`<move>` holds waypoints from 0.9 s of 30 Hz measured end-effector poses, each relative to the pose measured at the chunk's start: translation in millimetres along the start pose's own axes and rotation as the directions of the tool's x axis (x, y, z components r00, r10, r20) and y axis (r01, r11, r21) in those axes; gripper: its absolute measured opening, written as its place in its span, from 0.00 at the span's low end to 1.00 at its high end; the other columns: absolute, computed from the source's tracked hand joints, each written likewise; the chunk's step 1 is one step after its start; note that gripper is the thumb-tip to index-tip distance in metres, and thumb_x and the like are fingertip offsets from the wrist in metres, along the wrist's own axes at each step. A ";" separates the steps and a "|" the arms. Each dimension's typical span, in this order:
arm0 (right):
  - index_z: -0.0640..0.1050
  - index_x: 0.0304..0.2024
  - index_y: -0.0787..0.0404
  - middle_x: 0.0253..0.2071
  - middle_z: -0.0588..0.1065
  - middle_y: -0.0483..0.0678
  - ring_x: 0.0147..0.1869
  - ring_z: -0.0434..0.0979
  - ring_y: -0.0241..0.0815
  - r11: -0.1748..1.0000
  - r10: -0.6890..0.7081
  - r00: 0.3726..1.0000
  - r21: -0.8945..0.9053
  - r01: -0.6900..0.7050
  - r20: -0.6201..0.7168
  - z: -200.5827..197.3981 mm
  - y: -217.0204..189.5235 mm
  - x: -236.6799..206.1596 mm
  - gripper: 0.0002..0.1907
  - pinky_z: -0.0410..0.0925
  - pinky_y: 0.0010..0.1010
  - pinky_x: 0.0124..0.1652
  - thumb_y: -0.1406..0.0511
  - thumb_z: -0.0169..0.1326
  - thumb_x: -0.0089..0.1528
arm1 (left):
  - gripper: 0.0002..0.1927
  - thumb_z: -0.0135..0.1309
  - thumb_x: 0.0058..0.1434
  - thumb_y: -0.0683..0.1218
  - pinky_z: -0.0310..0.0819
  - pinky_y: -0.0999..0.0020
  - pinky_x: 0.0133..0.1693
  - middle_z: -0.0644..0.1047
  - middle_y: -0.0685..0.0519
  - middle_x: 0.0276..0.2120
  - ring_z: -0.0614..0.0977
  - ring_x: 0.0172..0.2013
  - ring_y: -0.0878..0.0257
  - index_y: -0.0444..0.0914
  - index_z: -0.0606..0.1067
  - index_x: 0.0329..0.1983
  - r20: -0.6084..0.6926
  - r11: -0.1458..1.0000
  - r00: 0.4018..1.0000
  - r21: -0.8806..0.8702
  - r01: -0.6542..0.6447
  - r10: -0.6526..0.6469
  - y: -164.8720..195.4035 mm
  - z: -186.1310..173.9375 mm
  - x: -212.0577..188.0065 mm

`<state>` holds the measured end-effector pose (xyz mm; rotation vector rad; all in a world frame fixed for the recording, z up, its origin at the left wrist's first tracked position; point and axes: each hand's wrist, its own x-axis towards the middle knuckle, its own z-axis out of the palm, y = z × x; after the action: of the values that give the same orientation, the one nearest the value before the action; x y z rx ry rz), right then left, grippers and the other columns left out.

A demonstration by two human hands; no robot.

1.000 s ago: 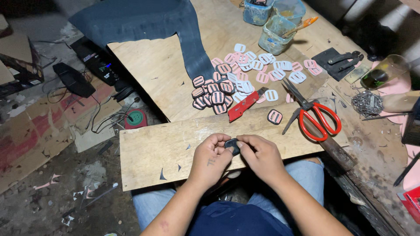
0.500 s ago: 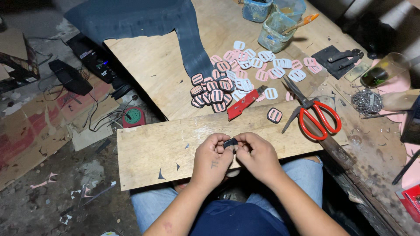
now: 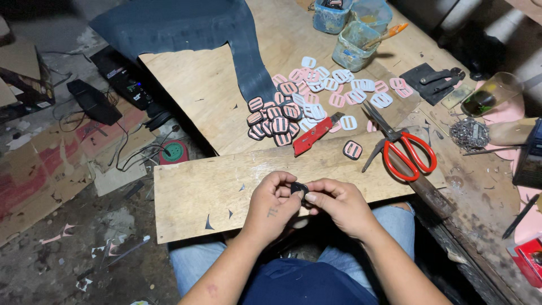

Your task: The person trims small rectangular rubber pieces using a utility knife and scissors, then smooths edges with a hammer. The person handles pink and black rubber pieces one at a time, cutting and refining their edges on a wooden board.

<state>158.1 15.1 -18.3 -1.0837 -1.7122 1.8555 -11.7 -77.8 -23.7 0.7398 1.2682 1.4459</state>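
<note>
1. Head view showed the left hand (image 3: 275, 204) and the right hand (image 3: 337, 204) meeting over the near edge of the plank (image 3: 226, 186), fingers pinched narrow on one small dark buckle piece (image 3: 299, 187).
2. That piece sat between both thumbs, just above the plank, well short of the red scissors (image 3: 409, 152) to the plank's right.
3. Beyond the plank lay a heap of pink striped buckles (image 3: 274, 116), a red box cutter (image 3: 311, 135) beside it, and a single striped buckle (image 3: 353, 149).
4. Judging by the grip, the step looked like fitting or pressing the piece together; finishing it would call for steady thumb pressure without letting it slip.
</note>
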 end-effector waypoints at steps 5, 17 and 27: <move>0.79 0.44 0.69 0.34 0.79 0.48 0.34 0.79 0.36 0.982 -0.015 0.996 0.188 0.031 -0.086 2.7 10.7 -3.4 0.09 0.73 0.28 0.38 0.69 0.56 0.63 | 0.20 0.57 0.60 0.36 0.79 0.74 0.39 0.80 0.49 0.39 0.83 0.36 0.68 0.29 0.72 0.56 0.013 0.996 0.996 -0.026 -0.083 0.083 -1.8 0.6 -1.6; 0.76 0.42 0.66 0.37 0.78 0.49 0.39 0.79 0.38 0.853 0.121 0.989 0.518 -0.056 -0.091 26.6 7.3 -18.0 0.08 0.75 0.33 0.40 0.67 0.51 0.66 | 0.11 0.52 0.67 0.40 0.79 0.72 0.46 0.82 0.50 0.43 0.83 0.42 0.68 0.30 0.79 0.48 0.009 0.965 0.967 0.068 -0.253 0.253 -0.5 9.0 -24.7; 0.80 0.43 0.67 0.33 0.80 0.44 0.34 0.78 0.30 0.987 -0.147 0.968 0.037 0.157 -0.202 17.1 7.0 -20.0 0.09 0.73 0.22 0.36 0.69 0.57 0.62 | 0.08 0.49 0.64 0.40 0.79 0.75 0.32 0.81 0.50 0.31 0.83 0.29 0.68 0.31 0.75 0.42 -0.023 0.990 0.996 -0.112 0.085 -0.088 -0.8 2.8 -18.5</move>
<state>159.2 -12.0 -20.4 -1.0471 -1.5764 1.6313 -3.7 -94.4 -20.6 0.5853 1.2166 1.4477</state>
